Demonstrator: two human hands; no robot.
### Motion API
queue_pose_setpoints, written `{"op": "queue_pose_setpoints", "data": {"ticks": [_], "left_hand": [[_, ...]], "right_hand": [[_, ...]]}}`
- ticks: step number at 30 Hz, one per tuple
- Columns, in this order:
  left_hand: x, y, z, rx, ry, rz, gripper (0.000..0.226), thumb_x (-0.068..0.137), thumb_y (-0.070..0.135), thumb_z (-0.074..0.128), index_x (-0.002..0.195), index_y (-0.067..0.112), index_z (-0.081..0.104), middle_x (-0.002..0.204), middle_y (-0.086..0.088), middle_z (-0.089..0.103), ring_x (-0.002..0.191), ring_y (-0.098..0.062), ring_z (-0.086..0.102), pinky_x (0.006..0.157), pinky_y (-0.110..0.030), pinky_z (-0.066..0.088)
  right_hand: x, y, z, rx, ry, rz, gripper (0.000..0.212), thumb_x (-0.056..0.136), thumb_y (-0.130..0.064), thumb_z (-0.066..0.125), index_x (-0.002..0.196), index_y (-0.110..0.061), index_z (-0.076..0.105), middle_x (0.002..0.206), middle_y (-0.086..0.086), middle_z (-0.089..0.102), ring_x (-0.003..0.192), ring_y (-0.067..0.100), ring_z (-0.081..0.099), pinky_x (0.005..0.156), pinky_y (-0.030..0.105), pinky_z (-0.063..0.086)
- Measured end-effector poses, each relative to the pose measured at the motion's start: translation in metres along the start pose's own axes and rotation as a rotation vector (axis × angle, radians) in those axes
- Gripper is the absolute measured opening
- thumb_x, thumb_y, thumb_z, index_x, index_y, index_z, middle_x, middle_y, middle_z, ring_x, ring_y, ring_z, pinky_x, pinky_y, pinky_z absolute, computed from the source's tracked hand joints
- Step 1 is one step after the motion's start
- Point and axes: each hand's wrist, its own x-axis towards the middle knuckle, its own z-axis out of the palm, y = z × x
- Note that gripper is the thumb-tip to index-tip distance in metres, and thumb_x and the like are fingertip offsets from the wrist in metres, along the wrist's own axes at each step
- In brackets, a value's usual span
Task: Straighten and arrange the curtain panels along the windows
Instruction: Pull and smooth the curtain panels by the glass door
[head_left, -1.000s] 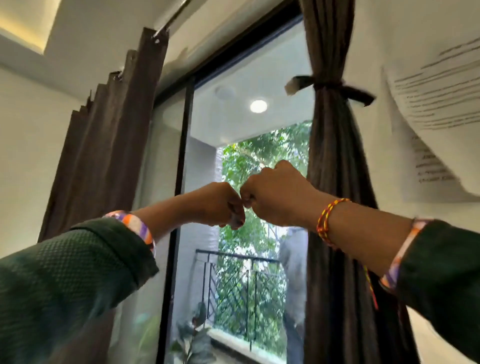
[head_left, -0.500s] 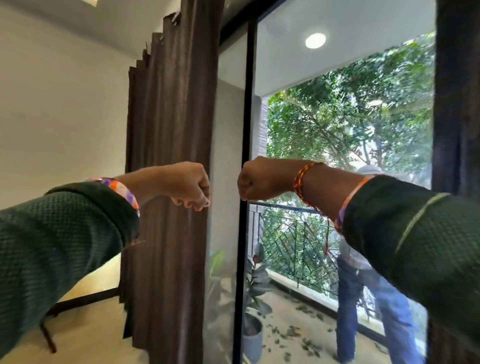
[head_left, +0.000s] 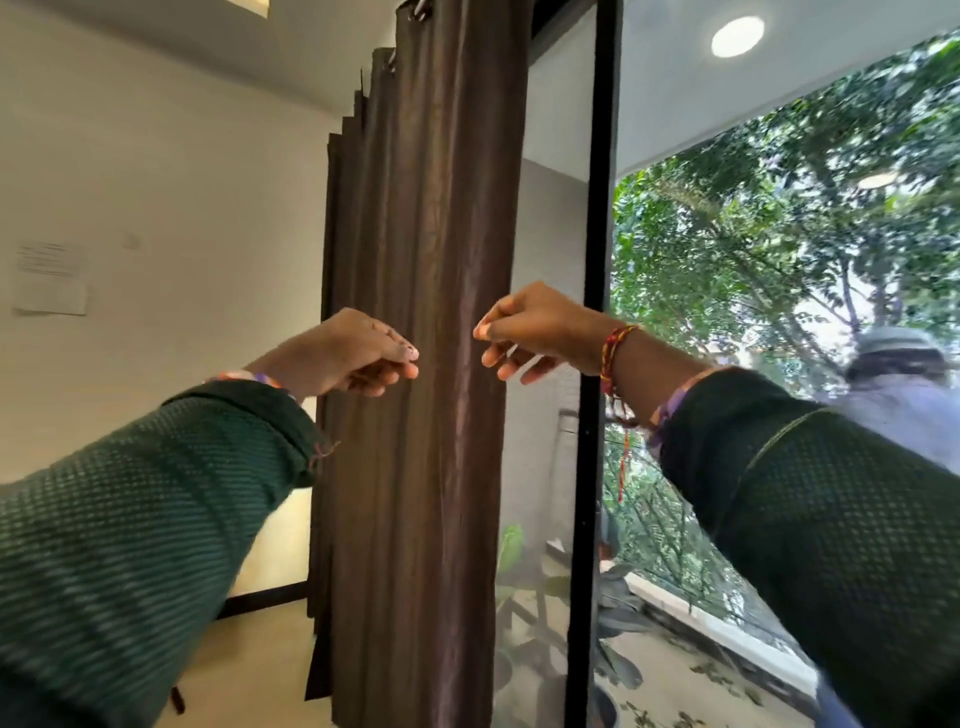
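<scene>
We hold both hands before the brown curtain panel (head_left: 421, 312): left grip (head_left: 358, 351) loosely curled, right grip (head_left: 524, 332) half-open, both empty, panel between them.

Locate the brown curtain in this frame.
The curtain hangs bunched at the centre of the head view, between the white wall on its left and the black window frame on its right, behind both hands.
</scene>
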Motion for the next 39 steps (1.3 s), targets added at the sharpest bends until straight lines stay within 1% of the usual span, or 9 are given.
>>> {"op": "queue_pose_setpoints", "data": {"ticks": [6, 10, 13, 18, 23, 25, 30, 36, 39], "left_hand": [[0.086, -0.058, 0.013, -0.287, 0.081, -0.172, 0.012, 0.09, 0.013, 0.056, 0.092, 0.004, 0.064, 0.059, 0.003, 0.065, 0.059, -0.007, 0.05, 0.053, -0.019, 0.046], [0.141, -0.102, 0.007, -0.366, 0.093, -0.235, 0.014, 0.089, 0.014, 0.058, 0.091, 0.003, 0.066, 0.052, 0.004, 0.064, 0.058, -0.007, 0.05, 0.051, -0.019, 0.047], [0.179, -0.135, -0.001, -0.419, 0.084, -0.246, 0.011, 0.09, 0.013, 0.057, 0.089, 0.005, 0.065, 0.063, 0.002, 0.065, 0.058, -0.006, 0.049, 0.053, -0.018, 0.046], [0.254, -0.189, -0.019, -0.441, 0.043, -0.266, 0.011, 0.092, 0.011, 0.053, 0.084, 0.009, 0.062, 0.049, 0.006, 0.065, 0.056, -0.005, 0.05, 0.059, -0.02, 0.043], [0.342, -0.221, -0.042, -0.474, -0.077, -0.234, 0.014, 0.092, 0.013, 0.05, 0.083, 0.014, 0.061, 0.05, 0.006, 0.066, 0.036, 0.003, 0.05, 0.049, -0.016, 0.043], [0.373, -0.231, -0.05, -0.485, -0.126, -0.198, 0.014, 0.092, 0.013, 0.05, 0.084, 0.015, 0.061, 0.053, 0.006, 0.067, 0.038, 0.002, 0.051, 0.051, -0.016, 0.044], [0.434, -0.257, -0.055, -0.509, -0.231, -0.152, 0.013, 0.091, 0.014, 0.051, 0.084, 0.016, 0.061, 0.056, 0.006, 0.068, 0.04, 0.003, 0.052, 0.047, -0.012, 0.045], [0.482, -0.288, -0.051, -0.69, -0.346, -0.133, 0.015, 0.092, 0.012, 0.048, 0.084, 0.015, 0.061, 0.056, 0.005, 0.068, 0.039, 0.001, 0.053, 0.045, -0.011, 0.047], [0.506, -0.306, -0.047, -0.731, -0.339, -0.138, 0.013, 0.09, 0.013, 0.052, 0.084, 0.015, 0.063, 0.059, 0.005, 0.069, 0.042, 0.001, 0.055, 0.048, -0.012, 0.049]], "right_hand": [[0.091, 0.039, 0.05, 0.352, 0.062, 0.101, 0.017, 0.095, -0.012, 0.045, 0.081, -0.019, 0.053, 0.074, 0.004, 0.063, 0.053, 0.012, 0.058, 0.058, 0.025, 0.049], [0.144, 0.067, 0.085, 0.488, 0.118, 0.171, 0.009, 0.095, -0.01, 0.044, 0.095, -0.015, 0.051, 0.072, 0.005, 0.062, 0.054, 0.014, 0.056, 0.057, 0.025, 0.047], [0.179, 0.086, 0.11, 0.554, 0.168, 0.215, 0.012, 0.094, -0.006, 0.043, 0.101, -0.015, 0.047, 0.07, 0.004, 0.06, 0.054, 0.015, 0.055, 0.056, 0.025, 0.046], [0.242, 0.113, 0.148, 0.628, 0.345, 0.246, 0.022, 0.091, -0.003, 0.043, 0.111, -0.014, 0.044, 0.074, 0.007, 0.06, 0.051, 0.015, 0.052, 0.051, 0.023, 0.041], [0.316, 0.131, 0.174, 0.523, 0.621, 0.218, 0.032, 0.087, -0.005, 0.045, 0.118, -0.015, 0.046, 0.072, 0.004, 0.062, 0.043, 0.012, 0.053, 0.047, 0.026, 0.044], [0.34, 0.136, 0.184, 0.446, 0.752, 0.216, 0.034, 0.084, -0.007, 0.046, 0.117, -0.017, 0.049, 0.07, 0.001, 0.064, 0.043, 0.012, 0.056, 0.059, 0.035, 0.051], [0.385, 0.144, 0.217, 0.202, 0.979, 0.191, 0.044, 0.067, -0.027, 0.041, 0.11, -0.031, 0.05, 0.077, 0.0, 0.069, 0.078, 0.033, 0.067, 0.076, 0.055, 0.053], [0.414, 0.138, 0.251, -0.306, 0.853, -0.04, 0.044, 0.088, -0.014, 0.048, 0.131, -0.023, 0.043, 0.089, 0.009, 0.068, 0.089, 0.033, 0.063, 0.077, 0.049, 0.05], [0.445, 0.147, 0.266, -0.362, 0.792, -0.107, 0.043, 0.087, -0.014, 0.049, 0.13, -0.018, 0.045, 0.082, 0.012, 0.068, 0.081, 0.035, 0.063, 0.073, 0.049, 0.05]]}}
